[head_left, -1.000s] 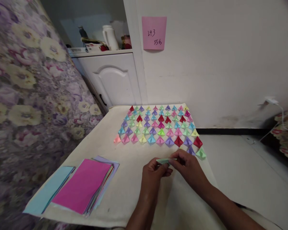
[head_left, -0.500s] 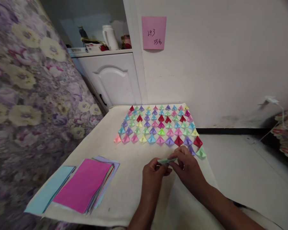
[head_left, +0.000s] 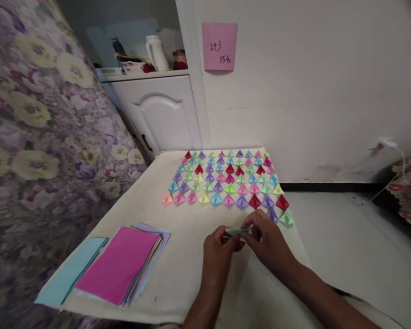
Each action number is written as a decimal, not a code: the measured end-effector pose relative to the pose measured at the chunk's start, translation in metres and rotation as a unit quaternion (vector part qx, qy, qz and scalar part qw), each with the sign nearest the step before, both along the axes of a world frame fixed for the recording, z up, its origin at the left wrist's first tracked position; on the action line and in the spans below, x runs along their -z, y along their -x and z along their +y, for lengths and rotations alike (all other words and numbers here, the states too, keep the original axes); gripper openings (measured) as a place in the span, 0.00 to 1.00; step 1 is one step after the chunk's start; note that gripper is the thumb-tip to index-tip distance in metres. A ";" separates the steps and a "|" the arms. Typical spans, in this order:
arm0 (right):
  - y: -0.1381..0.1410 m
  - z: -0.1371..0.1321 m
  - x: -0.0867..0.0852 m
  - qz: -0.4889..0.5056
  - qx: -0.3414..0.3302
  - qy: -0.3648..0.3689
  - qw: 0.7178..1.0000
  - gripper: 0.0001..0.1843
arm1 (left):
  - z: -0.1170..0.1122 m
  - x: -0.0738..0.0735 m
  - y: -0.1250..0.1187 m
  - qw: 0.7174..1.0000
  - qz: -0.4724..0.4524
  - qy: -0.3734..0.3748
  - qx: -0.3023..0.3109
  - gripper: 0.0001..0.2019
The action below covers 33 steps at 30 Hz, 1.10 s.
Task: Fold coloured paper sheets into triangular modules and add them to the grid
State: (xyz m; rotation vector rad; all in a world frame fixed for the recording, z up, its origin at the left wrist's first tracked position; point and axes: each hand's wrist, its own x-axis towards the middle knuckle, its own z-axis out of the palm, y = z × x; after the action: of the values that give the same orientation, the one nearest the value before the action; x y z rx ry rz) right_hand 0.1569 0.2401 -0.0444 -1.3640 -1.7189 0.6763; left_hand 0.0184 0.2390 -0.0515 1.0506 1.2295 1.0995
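Note:
A small folded piece of light green paper [head_left: 234, 231] is pinched between my two hands above the cloth-covered table [head_left: 178, 256]. My left hand [head_left: 221, 242] grips its left end between thumb and fingers. At the other end, my right hand [head_left: 263, 230] holds the paper with thumb and forefinger, hiding part of it. Just beyond my hands lie rows of small folded paper pieces [head_left: 229, 188] in many colours. A purple piece [head_left: 273, 215] and a green piece [head_left: 287, 219] sit beside my right hand, in the nearest row.
A stack of coloured paper with a magenta sheet [head_left: 121, 262] on top lies at the table's left, beside light blue sheets [head_left: 73, 269]. A flowered curtain [head_left: 48, 137] hangs on the left. Behind stand a white cabinet [head_left: 164, 114] and a wall with a pink note [head_left: 219, 46].
My right fingers have shifted very slightly along the green paper. My left hand and the things on the table look unmoved.

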 end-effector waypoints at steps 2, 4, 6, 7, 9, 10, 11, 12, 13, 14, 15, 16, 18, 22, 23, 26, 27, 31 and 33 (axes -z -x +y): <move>-0.001 0.000 -0.001 -0.010 0.003 0.011 1.000 0.05 | -0.002 -0.002 -0.001 0.999 0.037 -0.012 -0.005 0.03; -0.002 0.001 -0.002 -0.026 0.010 0.011 1.000 0.05 | -0.004 -0.004 -0.002 0.997 0.078 -0.028 -0.010 0.03; -0.003 0.001 -0.002 -0.044 0.015 0.007 0.999 0.05 | -0.006 -0.006 -0.003 0.993 0.109 -0.044 -0.007 0.03; -0.003 0.001 -0.002 -0.053 0.013 0.006 0.999 0.05 | -0.006 -0.007 -0.003 0.991 0.122 -0.051 -0.004 0.03; -0.002 0.000 -0.001 -0.072 0.006 0.008 0.997 0.05 | -0.007 -0.006 -0.003 0.987 0.147 -0.061 0.002 0.03; -0.002 0.000 0.000 -0.083 0.002 0.012 0.996 0.05 | -0.007 -0.005 -0.003 0.985 0.161 -0.065 0.005 0.03; -0.002 -0.001 0.002 -0.094 -0.002 0.017 0.995 0.06 | -0.006 -0.004 -0.003 0.983 0.173 -0.070 0.007 0.03; -0.002 -0.001 0.003 -0.105 -0.005 0.024 0.994 0.06 | -0.006 -0.003 -0.003 0.980 0.182 -0.074 0.009 0.02; -0.002 -0.002 0.004 -0.113 -0.006 0.033 0.993 0.07 | -0.006 -0.001 -0.002 0.979 0.188 -0.079 0.010 0.02; -0.002 -0.002 0.005 -0.117 -0.006 0.043 0.992 0.07 | -0.006 0.000 -0.002 0.978 0.191 -0.084 0.011 0.02; -0.002 -0.003 0.006 -0.114 -0.007 0.053 0.992 0.07 | -0.006 0.001 -0.002 0.977 0.192 -0.090 0.010 0.02; -0.002 -0.003 0.006 -0.103 -0.010 0.063 0.993 0.07 | -0.006 0.001 -0.002 0.977 0.190 -0.095 0.008 0.02; -0.001 -0.003 0.007 -0.066 -0.024 0.078 0.995 0.07 | -0.006 0.000 -0.001 0.978 0.183 -0.103 0.008 0.03; 0.001 -0.001 0.005 -0.008 -0.045 0.072 0.996 0.05 | -0.005 -0.003 -0.002 0.981 0.159 -0.115 0.008 0.10; 0.002 0.000 0.004 -0.008 -0.041 0.062 0.997 0.05 | -0.005 -0.004 -0.002 0.981 0.154 -0.117 0.006 0.12; 0.002 0.001 0.004 -0.012 -0.030 0.033 0.999 0.05 | -0.004 -0.005 -0.001 0.987 0.127 -0.095 0.009 0.13; 0.002 0.002 0.004 -0.014 -0.030 0.025 0.999 0.05 | -0.003 -0.005 -0.001 0.990 0.112 -0.082 0.016 0.13; 0.001 0.002 0.004 -0.023 -0.022 0.005 0.999 0.07 | -0.001 -0.003 0.001 0.997 0.038 -0.044 0.044 0.11; 0.001 0.002 0.003 -0.026 -0.021 0.002 0.999 0.08 | 0.000 -0.003 0.002 0.998 0.000 -0.030 0.047 0.10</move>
State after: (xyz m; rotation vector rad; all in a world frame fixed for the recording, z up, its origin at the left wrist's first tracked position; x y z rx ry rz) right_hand 0.1563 0.2423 -0.0478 -1.3621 -1.7940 0.6734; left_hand 0.0160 0.2389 -0.0487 1.1427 1.1415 1.0681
